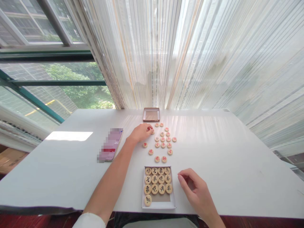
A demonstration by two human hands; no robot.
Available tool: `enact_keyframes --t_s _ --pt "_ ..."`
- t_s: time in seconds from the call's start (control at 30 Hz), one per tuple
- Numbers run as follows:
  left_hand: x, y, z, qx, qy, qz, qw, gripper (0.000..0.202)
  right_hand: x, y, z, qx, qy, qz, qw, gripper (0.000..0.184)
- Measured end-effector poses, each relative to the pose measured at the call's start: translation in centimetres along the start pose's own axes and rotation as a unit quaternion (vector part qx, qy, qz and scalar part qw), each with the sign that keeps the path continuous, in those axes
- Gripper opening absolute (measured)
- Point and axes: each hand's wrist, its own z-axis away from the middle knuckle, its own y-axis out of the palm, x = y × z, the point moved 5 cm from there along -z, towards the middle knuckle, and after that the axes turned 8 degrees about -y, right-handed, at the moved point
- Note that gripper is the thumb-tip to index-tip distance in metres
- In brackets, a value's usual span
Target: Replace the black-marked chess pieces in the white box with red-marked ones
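Note:
My left hand point(142, 132) reaches across the table, its fingertips pinched at a round wooden xiangqi piece point(152, 132) among the loose ones. Those fingers partly cover the piece, so its marking is hidden. Several red-marked xiangqi pieces point(162, 139) lie scattered face up in the middle. Nearer to me stands a shallow white box point(174, 204) with black-marked xiangqi pieces point(154, 180) set in rows; the front row has a single piece at its left, with bare box floor beside it. Just right of the box, my right hand point(194, 186) rests on the table, fingers curled, nothing visible in them.
A brown-rimmed box lid point(151, 120) lies at the table's far edge. Left of my forearm is a phone point(113, 146), partly blurred out. The white table point(225, 158) meets a striped curtain point(190, 63) at the back, and a window point(78, 71) is at the left.

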Motion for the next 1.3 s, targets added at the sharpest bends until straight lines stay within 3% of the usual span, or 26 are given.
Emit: enact_keyframes --t_s 0.2,0.4,0.6,0.73,0.8,0.97,1.17,1.3 --pt "0.2 0.3 0.3 0.005 0.018 -0.005 1.000 0.032 0.1 0.1 0.0 -0.006 0.012 0.001 1.000 0.023" --pt "-0.2 0.3 0.5 -0.023 0.029 0.007 0.999 0.025 0.1 0.2 0.1 -0.013 0.014 0.010 1.000 0.025" --pt "-1.1 -3.1 2.6 -0.061 0.050 0.076 0.994 0.027 0.0 0.3 0.0 -0.008 0.021 0.013 1.000 0.026" --pt "-1.7 -5.8 6.0 -0.089 0.073 0.198 0.973 0.027 -0.1 0.4 0.1 -0.006 0.025 0.010 1.000 0.026" --pt "-1.9 -6.1 8.2 -0.093 0.076 0.259 0.958 0.027 -0.1 0.4 0.1 -0.011 0.022 0.010 1.000 0.026" --pt "-1.0 -3.8 13.5 -0.101 0.048 0.368 0.923 0.030 -0.2 0.4 0.1 -0.010 0.027 0.005 1.000 0.025" --pt "1.5 0.6 18.3 -0.113 -0.038 0.338 0.933 0.032 -0.1 0.3 0.1 -0.018 0.029 0.011 0.999 0.026" --pt "2.5 2.1 19.9 -0.122 -0.069 0.329 0.934 0.033 -0.2 0.4 0.1 -0.005 0.034 0.013 0.999 0.024"
